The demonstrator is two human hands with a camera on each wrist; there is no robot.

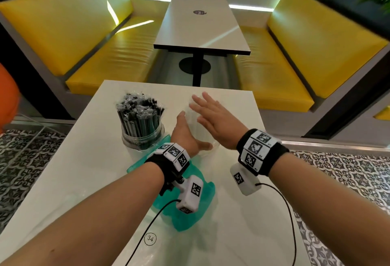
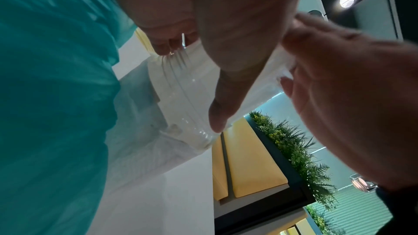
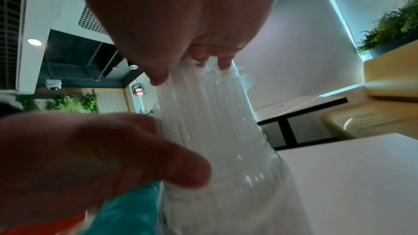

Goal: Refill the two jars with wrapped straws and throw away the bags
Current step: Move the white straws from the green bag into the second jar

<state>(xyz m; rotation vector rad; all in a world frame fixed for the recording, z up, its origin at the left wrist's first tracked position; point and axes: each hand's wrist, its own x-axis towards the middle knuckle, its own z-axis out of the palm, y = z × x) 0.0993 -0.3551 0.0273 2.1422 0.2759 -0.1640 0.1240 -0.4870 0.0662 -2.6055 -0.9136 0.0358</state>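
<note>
Nearest on the white tabletop (image 1: 242, 213), a crumpled green bag (image 1: 196, 215) lies under the left wrist, not yet thrown away. Just past it, both hands close in on the second jar (image 3: 226, 194), packed with clear wrapped straws (image 3: 203, 113). The left hand (image 1: 185, 133) presses its side, fingers straight, thumb stretched toward the jar's base: the grip apart, clamped on nothing. The right hand (image 1: 215, 115) hovers over the tops, fingers spread and flat, its grip apart too. To the left stands the first jar (image 1: 143, 136), bristling with black wrapped straws (image 1: 139, 111).

The risk, as I judge it: those clear straws stand tall and fan outward, so a hard pat from above could splay them over the rim, or a sideways shove could tip the jar itself.
</note>
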